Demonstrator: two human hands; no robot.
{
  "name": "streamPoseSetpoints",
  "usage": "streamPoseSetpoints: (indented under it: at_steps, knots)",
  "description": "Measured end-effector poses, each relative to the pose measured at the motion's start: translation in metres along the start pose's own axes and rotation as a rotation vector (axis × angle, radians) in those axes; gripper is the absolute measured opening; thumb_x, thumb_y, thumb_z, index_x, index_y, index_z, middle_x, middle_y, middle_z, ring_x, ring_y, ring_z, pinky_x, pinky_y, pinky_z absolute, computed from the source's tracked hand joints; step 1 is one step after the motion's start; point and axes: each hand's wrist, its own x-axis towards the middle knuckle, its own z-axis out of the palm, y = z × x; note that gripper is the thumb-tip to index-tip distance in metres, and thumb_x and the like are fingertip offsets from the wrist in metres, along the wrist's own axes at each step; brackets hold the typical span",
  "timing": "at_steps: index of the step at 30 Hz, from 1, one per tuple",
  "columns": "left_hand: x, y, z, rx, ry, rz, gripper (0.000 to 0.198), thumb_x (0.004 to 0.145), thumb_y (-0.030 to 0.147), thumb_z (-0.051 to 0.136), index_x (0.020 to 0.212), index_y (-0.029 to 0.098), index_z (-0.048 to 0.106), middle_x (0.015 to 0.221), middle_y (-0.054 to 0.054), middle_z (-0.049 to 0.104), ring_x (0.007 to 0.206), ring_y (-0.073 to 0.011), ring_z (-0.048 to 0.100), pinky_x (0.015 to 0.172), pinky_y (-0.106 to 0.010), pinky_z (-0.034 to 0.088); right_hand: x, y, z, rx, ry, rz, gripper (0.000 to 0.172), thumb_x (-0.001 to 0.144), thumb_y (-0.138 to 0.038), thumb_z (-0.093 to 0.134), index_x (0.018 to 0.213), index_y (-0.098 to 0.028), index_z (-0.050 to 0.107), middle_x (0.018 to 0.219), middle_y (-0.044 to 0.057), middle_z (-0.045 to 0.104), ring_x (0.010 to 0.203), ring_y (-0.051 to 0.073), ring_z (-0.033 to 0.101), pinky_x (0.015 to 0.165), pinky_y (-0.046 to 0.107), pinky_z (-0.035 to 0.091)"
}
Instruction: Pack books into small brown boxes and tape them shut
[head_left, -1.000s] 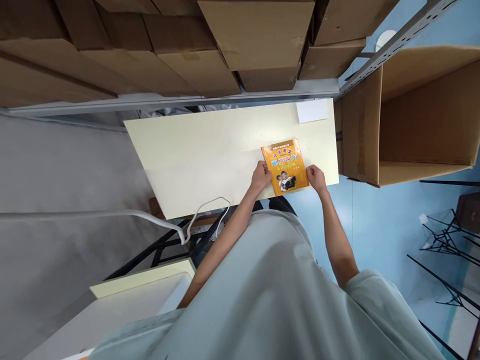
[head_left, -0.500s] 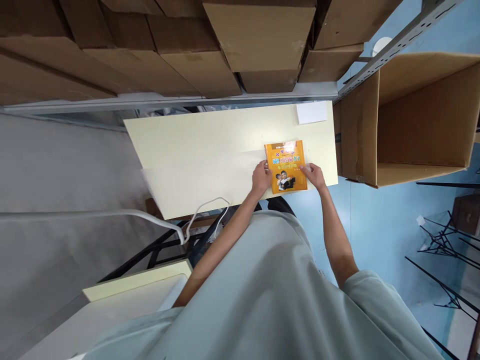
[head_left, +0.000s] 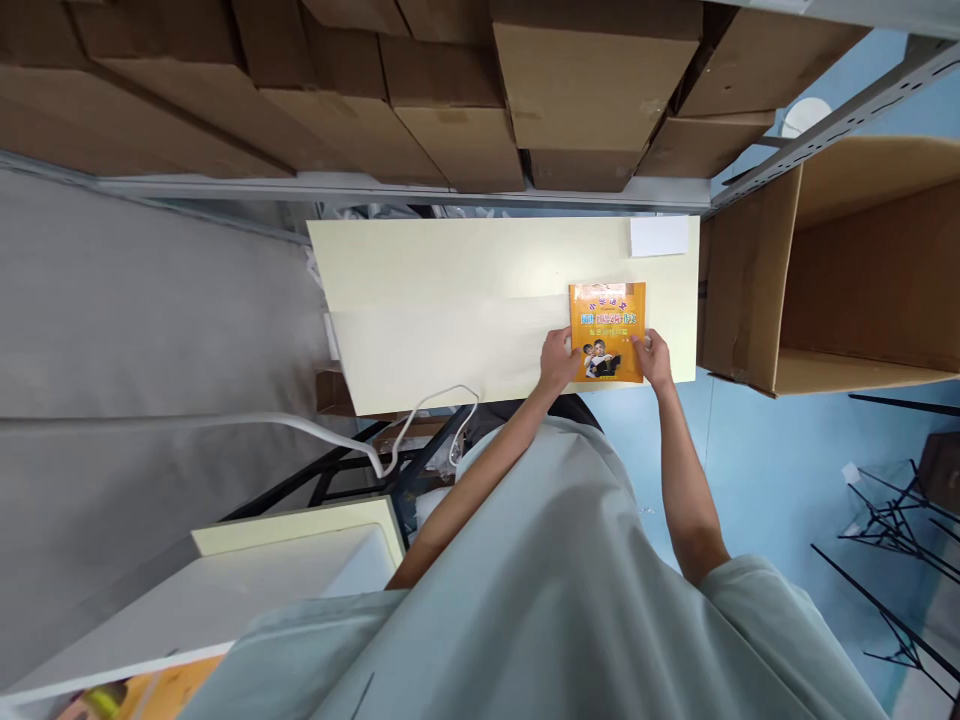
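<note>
An orange book (head_left: 607, 325) with a printed cover of coloured characters and two pictured figures is at the right part of the pale table, close to its front edge. My left hand (head_left: 559, 362) grips the book's left side, thumb near the lower left of the cover. On the opposite side my right hand (head_left: 655, 360) holds the right edge, its thumb over the cover. Both hands' other fingers are partly hidden at the edges or beneath. I cannot tell whether the book rests on the tabletop (head_left: 450, 270) or is slightly raised.
A white card or paper stack (head_left: 658, 237) lies at the table's back right corner. Cardboard boxes (head_left: 592, 90) fill the shelf above. A large open carton (head_left: 754, 280) stands to the right. A white cable (head_left: 420, 405) loops over the front edge.
The camera view has turned slightly, so table and book look straighter and sit further right. My left hand is a little lower along the book's edge. Both hands still hold the book.
</note>
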Motion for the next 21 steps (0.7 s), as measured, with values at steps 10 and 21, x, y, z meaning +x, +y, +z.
streamPoseSetpoints:
  at_steps: [10,21]
  knots:
    - [-0.017,-0.013,0.01,0.199,-0.099,-0.041,0.024,0.093,0.018,0.064,0.117,0.019,0.069,0.123,-0.017,0.07,0.128,-0.0348,0.064,0.113,-0.049,0.051,0.003,-0.008,-0.008,0.04,-0.023,0.126,0.062,0.081,-0.083,0.068,0.104,-0.025,0.06,0.094,0.011,0.082,0.082,0.031,0.076,0.07,0.042,0.062]
    - [-0.005,-0.019,0.006,0.279,-0.192,0.12,0.017,0.086,0.01,0.063,0.095,0.02,0.073,0.101,-0.016,0.071,0.112,-0.0382,0.065,0.112,-0.054,0.048,0.02,-0.016,-0.019,0.093,-0.137,0.151,0.062,0.079,-0.078,0.073,0.106,-0.022,0.066,0.094,0.01,0.081,0.083,0.029,0.075,0.076,0.044,0.064]
